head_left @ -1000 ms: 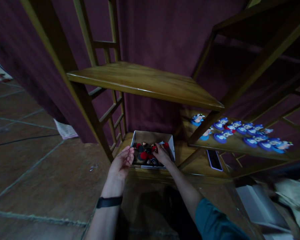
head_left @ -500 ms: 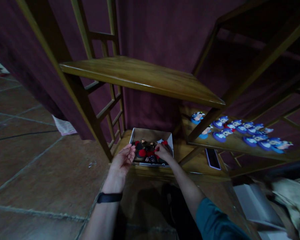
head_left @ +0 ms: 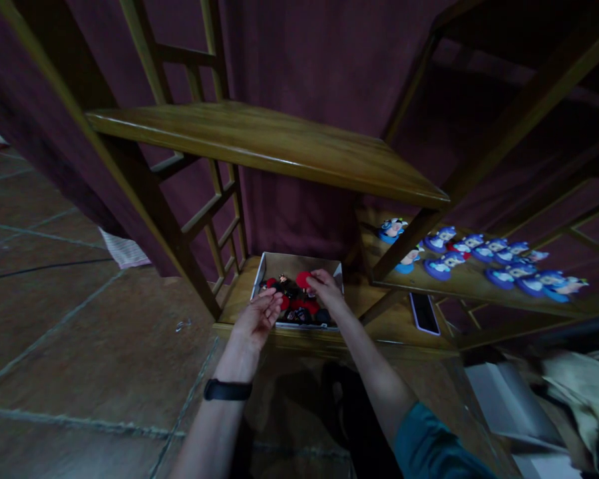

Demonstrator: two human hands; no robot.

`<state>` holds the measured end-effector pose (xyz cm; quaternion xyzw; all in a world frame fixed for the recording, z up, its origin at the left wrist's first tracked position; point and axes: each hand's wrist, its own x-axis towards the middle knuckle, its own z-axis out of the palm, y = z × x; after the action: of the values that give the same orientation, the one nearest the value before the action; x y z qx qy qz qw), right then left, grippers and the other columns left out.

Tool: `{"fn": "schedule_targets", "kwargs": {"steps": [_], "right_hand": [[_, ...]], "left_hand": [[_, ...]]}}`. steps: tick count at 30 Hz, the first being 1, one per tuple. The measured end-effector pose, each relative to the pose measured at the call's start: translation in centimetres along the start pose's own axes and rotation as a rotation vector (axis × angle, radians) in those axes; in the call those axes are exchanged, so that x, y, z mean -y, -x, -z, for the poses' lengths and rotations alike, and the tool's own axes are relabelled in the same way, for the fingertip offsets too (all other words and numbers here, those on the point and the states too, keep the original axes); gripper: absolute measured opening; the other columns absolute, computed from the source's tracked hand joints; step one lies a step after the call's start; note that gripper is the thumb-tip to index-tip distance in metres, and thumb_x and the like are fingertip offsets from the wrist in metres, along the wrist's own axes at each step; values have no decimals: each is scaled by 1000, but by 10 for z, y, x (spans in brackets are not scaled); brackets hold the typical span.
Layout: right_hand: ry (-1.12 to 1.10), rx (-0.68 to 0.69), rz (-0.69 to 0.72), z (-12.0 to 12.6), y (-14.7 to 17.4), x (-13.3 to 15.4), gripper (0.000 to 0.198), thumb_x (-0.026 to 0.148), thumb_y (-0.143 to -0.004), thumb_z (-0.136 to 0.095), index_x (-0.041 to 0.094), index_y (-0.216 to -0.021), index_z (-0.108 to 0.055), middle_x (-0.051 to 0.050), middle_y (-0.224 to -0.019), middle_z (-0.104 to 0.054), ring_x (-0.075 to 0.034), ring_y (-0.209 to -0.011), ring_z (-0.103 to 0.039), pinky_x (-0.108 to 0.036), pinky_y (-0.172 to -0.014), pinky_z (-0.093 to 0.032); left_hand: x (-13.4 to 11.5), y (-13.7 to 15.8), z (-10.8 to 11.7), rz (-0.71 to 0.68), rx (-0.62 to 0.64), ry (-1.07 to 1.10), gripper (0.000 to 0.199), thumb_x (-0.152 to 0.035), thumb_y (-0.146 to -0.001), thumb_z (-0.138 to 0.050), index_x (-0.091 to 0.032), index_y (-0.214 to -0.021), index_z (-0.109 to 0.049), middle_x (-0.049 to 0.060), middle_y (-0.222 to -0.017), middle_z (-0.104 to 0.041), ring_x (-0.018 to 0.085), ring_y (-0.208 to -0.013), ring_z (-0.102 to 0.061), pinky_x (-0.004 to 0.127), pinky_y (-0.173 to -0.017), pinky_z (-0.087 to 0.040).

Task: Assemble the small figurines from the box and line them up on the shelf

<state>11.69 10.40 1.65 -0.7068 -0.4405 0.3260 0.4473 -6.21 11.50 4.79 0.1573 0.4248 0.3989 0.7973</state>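
Note:
A shallow white cardboard box (head_left: pixel 339 267) stands on the low wooden shelf, holding a jumble of small red and black figurines (head_left: pixel 299 315). Over its right side, my right hand (head_left: pixel 325 293) is closed on a red, disc-shaped piece (head_left: pixel 304 279), its flat round face showing. Whether the piece is a figurine's base I cannot tell. My left hand (head_left: pixel 258 318), with a black band on the wrist, hovers at the box's front left corner. Its fingers are loosely curved and apart from the thumb, palm turned up, and I see nothing in it.
Several blue and white figurines (head_left: pixel 444 265) stand in rows on the right-hand shelf. Below them lies a phone (head_left: pixel 424 314). A wooden shelf board (head_left: pixel 259 136) juts out above the box. White boxes (head_left: pixel 512 402) sit on the floor at right.
My right hand has lifted slightly and now shows a red disc-shaped piece. My left hand has moved right, closer over the box. The view has shifted a little.

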Motion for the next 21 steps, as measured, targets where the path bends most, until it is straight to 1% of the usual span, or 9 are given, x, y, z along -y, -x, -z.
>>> {"fn": "schedule_targets", "kwargs": {"steps": [2, 3, 6, 9, 11, 13, 16, 17, 21], "right_hand": [[-109, 107, 93, -14, 15, 8, 16, 33, -81, -45, 21, -91, -48, 1, -86, -63, -10, -63, -60, -22, -62, -49], [-96, 125, 135, -21, 24, 12, 14, 32, -80, -47, 21, -89, -49, 1, -83, -63, -11, -64, -60, -23, -63, -49], [133, 99, 284, -36, 47, 24, 12, 27, -81, -48, 24, -92, -52, 1, -86, -63, -14, -78, -60, -26, -73, -46], [349, 72, 364, -40, 62, 33, 18, 22, -82, -48, 26, -99, -52, 0, -97, -62, -15, -87, -58, -28, -79, -44], [374, 96, 410, -38, 66, 36, 22, 20, -81, -48, 26, -101, -53, -1, -102, -60, -16, -91, -57, -28, -80, -44], [314, 157, 450, -35, 64, 36, 23, 20, -81, -48, 26, -101, -55, 0, -104, -60, -15, -90, -58, -27, -80, -44], [153, 258, 428, -24, 48, 28, 21, 21, -80, -48, 24, -99, -59, 1, -96, -63, -13, -84, -60, -25, -76, -46], [113, 241, 392, -18, 40, 23, 22, 21, -81, -47, 23, -98, -59, 1, -92, -65, -12, -81, -60, -24, -74, -47], [129, -28, 241, 8, 5, -1, 24, 20, -82, -43, 20, -99, -60, -1, -94, -66, -13, -86, -60, -26, -80, -45]], "left_hand": [[2, 2, -3, 17, -12, -43, 14, -6, -77, -54, -11, -89, -59, 7, -76, -65, 11, -64, -63, 21, -57, -50], [4, 3, -3, 26, -23, -56, 11, -8, -77, -55, -12, -87, -59, 6, -73, -64, 12, -63, -63, 22, -57, -51], [6, 5, -4, 29, -53, -41, 4, -12, -79, -53, -12, -79, -57, 4, -64, -61, 11, -57, -61, 23, -57, -51], [8, 4, -4, -10, -45, 13, 10, -10, -81, -49, -12, -75, -57, 3, -61, -60, 9, -52, -58, 20, -52, -49], [8, 4, -4, -29, -23, 50, 11, -10, -81, -48, -12, -76, -58, 4, -63, -61, 9, -52, -57, 19, -51, -49], [7, 4, -4, -39, -8, 76, 11, -10, -81, -48, -12, -78, -58, 4, -64, -61, 10, -53, -58, 19, -50, -49], [1, 4, -2, -34, -20, 104, 13, -8, -82, -46, -11, -78, -58, 6, -68, -63, 12, -58, -60, 23, -54, -52], [-3, 4, 0, -29, -30, 113, 13, -9, -83, -45, -11, -78, -58, 7, -69, -64, 13, -61, -62, 25, -56, -53], [-17, 5, 8, -54, -84, 144, 16, -17, -85, -45, -11, -76, -56, 10, -71, -65, 17, -69, -65, 28, -60, -55]]}}
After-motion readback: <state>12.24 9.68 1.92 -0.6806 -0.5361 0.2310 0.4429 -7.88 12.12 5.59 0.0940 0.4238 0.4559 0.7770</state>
